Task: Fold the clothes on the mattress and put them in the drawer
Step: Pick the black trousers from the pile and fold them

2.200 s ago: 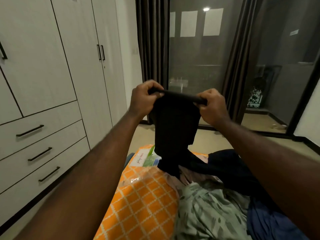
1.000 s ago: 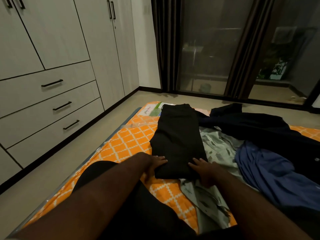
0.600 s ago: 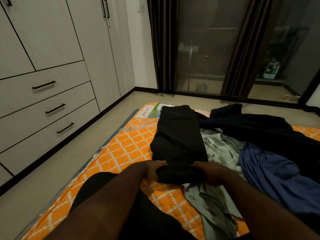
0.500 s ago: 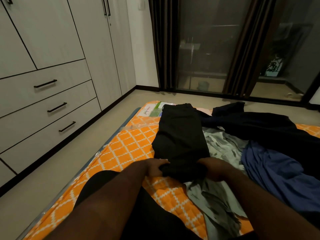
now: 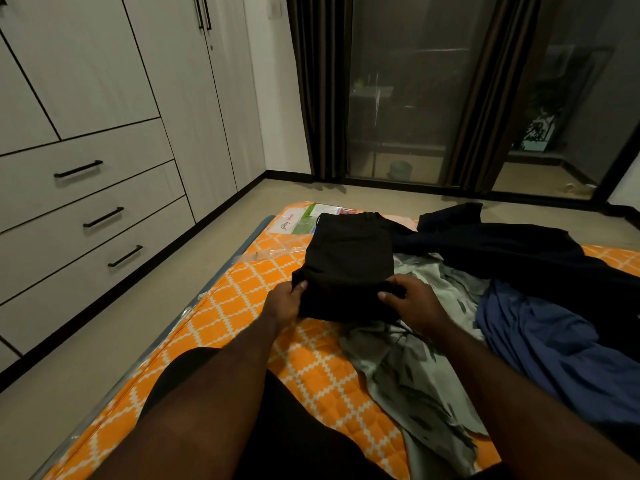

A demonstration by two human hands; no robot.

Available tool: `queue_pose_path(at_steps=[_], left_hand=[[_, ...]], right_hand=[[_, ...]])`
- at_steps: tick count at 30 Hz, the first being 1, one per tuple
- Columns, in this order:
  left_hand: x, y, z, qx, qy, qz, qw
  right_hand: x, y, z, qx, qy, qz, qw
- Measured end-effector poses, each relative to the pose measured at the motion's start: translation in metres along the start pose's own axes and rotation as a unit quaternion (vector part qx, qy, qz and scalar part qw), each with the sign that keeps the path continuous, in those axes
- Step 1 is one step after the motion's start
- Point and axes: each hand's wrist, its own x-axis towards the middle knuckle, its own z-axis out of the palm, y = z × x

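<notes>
A wardrobe wall (image 5: 104, 81) fills the space to the left of both grips, with 3 closed drawers (image 5: 114, 188) low down, each with a dark bar handle. Beyond the grips, dark curtains (image 5: 322, 98) frame a glass door (image 5: 398, 98). Under the grips lies an orange mattress (image 5: 242, 306) with a white lattice print.

To the right of the right grip sits an unfolded heap of 3 garments. A dark navy garment (image 5: 519, 251) is farthest off and a blue garment (image 5: 540, 341) is nearer. A grey-green patterned garment (image 5: 408, 368) runs beneath the right wrist.

The black garment (image 5: 349, 258), probably trousers, lies flat and narrow between the 2 grips and stretches away from them. Its far end is squared off. The left grip (image 5: 285, 303) is closed on its near left corner, thumb on top. The right grip (image 5: 412, 299) is closed on its near right corner, fingers curled over a raised fold of cloth.

The step in hand looks like the fold of this black garment, with its near end lifted to go over the far half. The next move calls for both grips to carry that end away together, level, so the edges meet, then press it flat. A drawer must then be opened, since all 3 are shut
</notes>
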Motion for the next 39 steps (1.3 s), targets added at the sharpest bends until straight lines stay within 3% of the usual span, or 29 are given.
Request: queue_pose_path(at_steps=[5, 8, 12, 20, 26, 29, 35, 39], left_hand=[[0.003, -0.008, 0.001, 0.083, 0.039, 0.005, 0.996], [0.007, -0.010, -0.001, 0.073, 0.061, 0.023, 0.995], [0.011, -0.008, -0.001, 0.054, 0.063, 0.041, 0.996], [0.024, -0.022, 0.013, 0.125, 0.064, -0.009, 0.990], [0.027, -0.018, 0.014, 0.163, 0.162, -0.016, 0.973], [0.029, -0.023, 0.014, 0.181, 0.140, -0.057, 0.972], [0.047, -0.032, 0.005, 0.238, -0.020, -0.141, 0.961], [0.046, -0.034, 0.003, 0.231, 0.000, -0.122, 0.965]], right_hand=[[0.001, 0.002, 0.019, 0.009, 0.002, 0.011, 1.000], [0.007, -0.002, 0.024, -0.009, 0.043, -0.013, 0.999], [0.017, 0.000, 0.027, 0.052, 0.088, -0.024, 0.995], [0.015, 0.015, 0.058, 0.060, 0.115, 0.064, 0.990], [0.024, 0.004, 0.072, 0.041, 0.130, 0.056, 0.989], [0.029, 0.003, 0.076, 0.014, 0.115, 0.050, 0.992], [0.041, 0.011, 0.064, 0.019, 0.060, 0.081, 0.995], [0.035, 0.030, 0.061, 0.089, -0.007, 0.132, 0.987]])
